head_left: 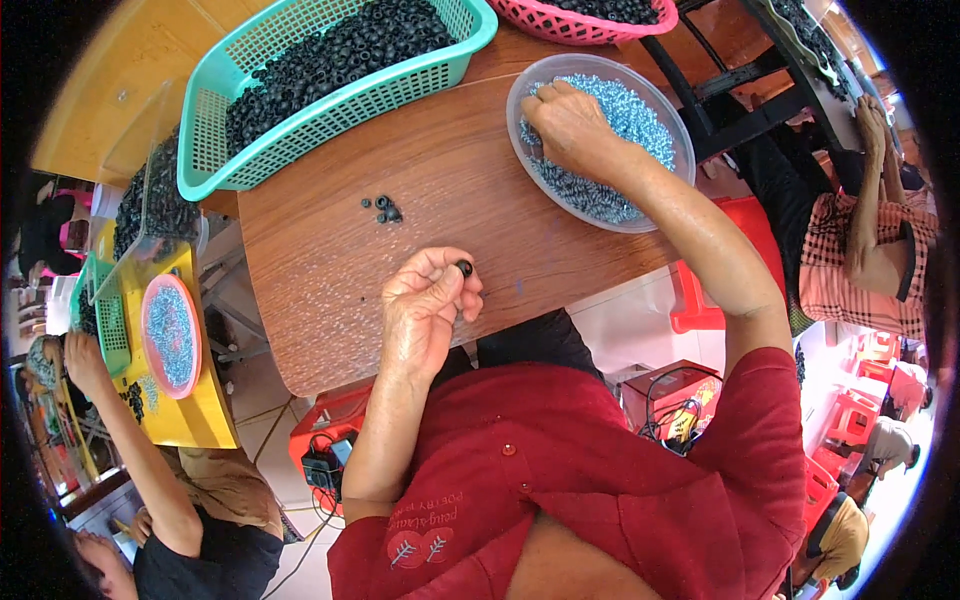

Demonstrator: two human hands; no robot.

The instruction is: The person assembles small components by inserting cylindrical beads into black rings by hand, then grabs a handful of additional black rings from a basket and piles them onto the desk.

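- On the near side of the teal basket [207, 140], in the head view I'm following from afar, the left hand [425, 295] is raised above the table [480, 180], its thumb and fingers pinched on one black bead [464, 268]. That bead, the thing being worked, is well apart from the basket.
- Right of the basket, the right hand [575, 125] reaches into a clear round bowl [685, 165] of pale blue pieces [640, 120]. Its fingers are curled and I can't make out the tips, so I cannot tell whether they grip anything.
- Between the basket and the left hand, a few loose black beads [388, 210] lie clustered on the wood.
- Inside the basket I see a large heap of black beads [360, 65]; just past its right end, a pink basket [580, 25] carries more dark pieces.
- Left of the basket and lower down, a yellow table [205, 425] bears a pink oval bowl [197, 345], also with blue pieces.
- Going by the basket's full heap, I'd judge most of the work is left: one bead is in hand, a small cluster is out, and I can pick out nothing I'd call finished.
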